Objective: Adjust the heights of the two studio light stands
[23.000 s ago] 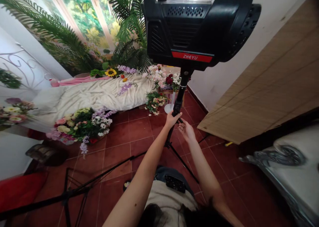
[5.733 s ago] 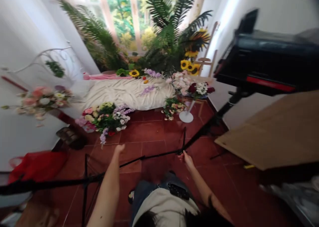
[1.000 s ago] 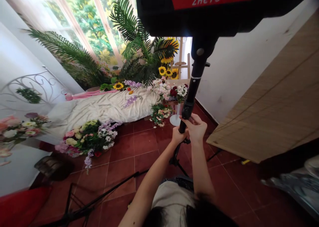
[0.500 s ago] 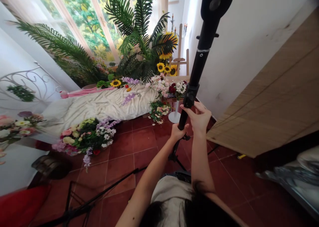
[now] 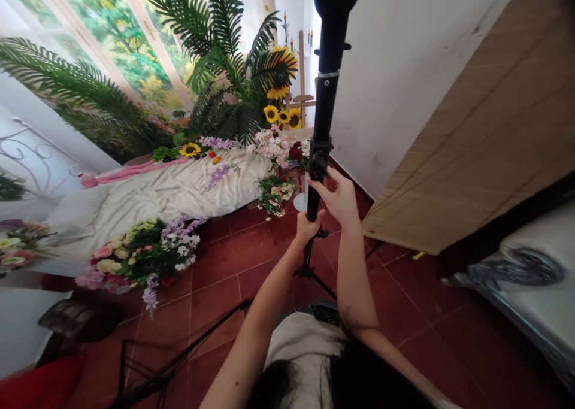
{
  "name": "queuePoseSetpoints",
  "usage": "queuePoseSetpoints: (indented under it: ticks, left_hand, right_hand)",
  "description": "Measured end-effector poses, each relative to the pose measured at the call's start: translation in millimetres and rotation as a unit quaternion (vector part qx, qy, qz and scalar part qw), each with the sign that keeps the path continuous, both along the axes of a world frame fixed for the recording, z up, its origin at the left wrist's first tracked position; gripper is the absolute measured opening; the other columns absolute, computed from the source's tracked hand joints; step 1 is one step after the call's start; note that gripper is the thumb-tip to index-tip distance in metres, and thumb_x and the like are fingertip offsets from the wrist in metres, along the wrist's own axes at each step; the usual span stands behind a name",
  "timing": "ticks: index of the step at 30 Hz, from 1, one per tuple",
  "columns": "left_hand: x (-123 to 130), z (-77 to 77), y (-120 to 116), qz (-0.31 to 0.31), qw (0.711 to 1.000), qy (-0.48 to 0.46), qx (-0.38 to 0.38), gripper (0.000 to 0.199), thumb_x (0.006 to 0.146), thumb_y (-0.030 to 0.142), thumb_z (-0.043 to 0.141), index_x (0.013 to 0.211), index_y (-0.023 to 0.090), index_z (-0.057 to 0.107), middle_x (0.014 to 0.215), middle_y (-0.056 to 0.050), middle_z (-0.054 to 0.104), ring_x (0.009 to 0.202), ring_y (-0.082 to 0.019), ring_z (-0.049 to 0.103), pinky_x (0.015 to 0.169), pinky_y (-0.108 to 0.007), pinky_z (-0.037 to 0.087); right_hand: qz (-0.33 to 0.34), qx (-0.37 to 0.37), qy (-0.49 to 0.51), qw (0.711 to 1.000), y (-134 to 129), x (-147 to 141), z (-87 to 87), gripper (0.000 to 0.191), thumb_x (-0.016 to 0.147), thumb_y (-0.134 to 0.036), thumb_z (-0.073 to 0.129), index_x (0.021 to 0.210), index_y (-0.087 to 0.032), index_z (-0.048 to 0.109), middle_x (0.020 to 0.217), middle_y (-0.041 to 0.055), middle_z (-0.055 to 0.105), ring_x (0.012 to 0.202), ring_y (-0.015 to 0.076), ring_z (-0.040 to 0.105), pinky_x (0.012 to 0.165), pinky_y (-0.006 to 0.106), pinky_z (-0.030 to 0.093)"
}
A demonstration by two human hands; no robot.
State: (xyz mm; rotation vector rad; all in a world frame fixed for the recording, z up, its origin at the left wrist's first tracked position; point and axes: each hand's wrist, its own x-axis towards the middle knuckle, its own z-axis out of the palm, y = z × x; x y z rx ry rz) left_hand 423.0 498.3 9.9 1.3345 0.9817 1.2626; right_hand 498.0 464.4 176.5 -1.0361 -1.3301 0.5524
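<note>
1. Around the black light stand pole [image 5: 326, 91], the left hand [image 5: 308, 227] has its fingers clenched, grasping it low down.
2. Just below the black clamp [image 5: 318, 156], the right hand [image 5: 336, 198] pinches the pole with bent fingers.
3. Both forearms angle up from the body, with 2 hands close together.
4. Nearly upright, the pole rises from its tripod legs [image 5: 309, 271] on the red floor tiles [image 5: 233, 247].

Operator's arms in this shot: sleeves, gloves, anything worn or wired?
Bare forearms, no sleeves on them. The left hand and right hand show no gloves, watch or cables. A cream top shows below, partly behind long dark hair.
</note>
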Motion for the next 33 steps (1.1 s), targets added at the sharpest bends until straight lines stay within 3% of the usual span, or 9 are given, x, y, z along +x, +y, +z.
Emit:
queuePoseSetpoints:
  ticks: [5,9,14,19,22,25,30,33]
  left_hand:
    - [2.2,-0.4,-0.6,0.003,0.999,0.046,0.017,0.048,0.068,0.057,0.065,0.049,0.016,0.052,0.045,-0.002,0.053,0.04,-0.01,0.049,0.042,-0.022,0.04]
    - [2.3,0.5,-1.2,-0.003,0.998,0.051,0.027,0.047,0.07,0.056,0.064,0.049,0.015,0.052,0.045,-0.002,0.053,0.041,-0.01,0.049,0.043,-0.022,0.039]
    - [4.8,4.9,-2.6,0.001,0.999,0.024,0.029,0.041,0.067,0.05,0.068,0.051,0.014,0.055,0.046,-0.001,0.053,0.044,-0.009,0.047,0.044,-0.021,0.038]
    - [7.1,1.9,-2.7,0.001,0.999,0.034,0.031,0.044,0.072,0.051,0.064,0.048,0.016,0.053,0.046,-0.001,0.053,0.043,-0.009,0.049,0.046,-0.022,0.041]
    - [7.2,-0.1,-2.5,-0.007,0.999,0.041,0.034,0.045,0.073,0.052,0.062,0.047,0.016,0.053,0.046,-0.002,0.054,0.043,-0.01,0.05,0.047,-0.023,0.044]
    - [7.5,-0.6,-2.6,-0.016,0.999,0.039,0.024,0.044,0.073,0.052,0.063,0.047,0.016,0.054,0.046,-0.003,0.056,0.043,-0.011,0.052,0.047,-0.024,0.045]
    - [8.5,-1.1,-2.7,-0.006,0.999,0.038,0.008,0.043,0.072,0.049,0.064,0.047,0.016,0.052,0.045,-0.002,0.054,0.042,-0.01,0.051,0.046,-0.023,0.044]
    - [8.7,-0.7,-2.9,0.001,0.999,0.043,0.011,0.043,0.072,0.048,0.064,0.047,0.016,0.051,0.046,-0.002,0.054,0.042,-0.01,0.05,0.046,-0.023,0.043]
  right_hand:
    - [0.085,-0.056,0.022,0.995,-25.7,31.6,-16.3,0.053,0.074,-0.041,0.068,0.122,-0.023,0.058,0.112,0.0058,0.066,0.105,0.0187,0.06,0.094,0.036,0.048]
    - [0.098,-0.143,0.011,0.985,-50.0,55.5,-45.5,0.038,0.078,-0.041,0.064,0.111,-0.022,0.065,0.11,0.007,0.067,0.101,0.0193,0.063,0.091,0.036,0.049]
    - [0.179,-0.205,0.001,0.962,-57.4,58.6,-84.6,0.034,0.078,-0.037,0.064,0.107,-0.021,0.067,0.109,0.0062,0.068,0.102,0.0203,0.063,0.094,0.038,0.048]
    - [0.13,-0.24,-0.007,0.962,-55.3,59.1,-113.3,0.038,0.074,-0.032,0.068,0.109,-0.018,0.064,0.103,0.0079,0.068,0.094,0.0188,0.065,0.088,0.038,0.051]
    - [0.096,-0.293,0.002,0.951,-57.6,60.4,-122.4,0.041,0.074,-0.034,0.067,0.111,-0.016,0.061,0.089,0.0068,0.069,0.074,0.0171,0.066,0.065,0.032,0.057]
    - [0.107,-0.319,0.015,0.942,-61.0,59.5,-126.3,0.049,0.071,-0.034,0.07,0.115,-0.017,0.058,0.083,0.0051,0.068,0.065,0.0159,0.064,0.046,0.025,0.052]
    - [0.088,-0.301,-0.01,0.949,-63.5,53.8,-131.3,0.052,0.061,-0.029,0.078,0.107,-0.016,0.06,0.075,0.0019,0.069,0.063,0.0146,0.064,0.052,0.023,0.05]
    - [0.072,-0.322,-0.04,0.943,-62.5,49.8,-135.9,0.044,0.065,-0.032,0.077,0.101,-0.017,0.059,0.068,0.0015,0.07,0.057,0.0152,0.064,0.06,0.027,0.05]
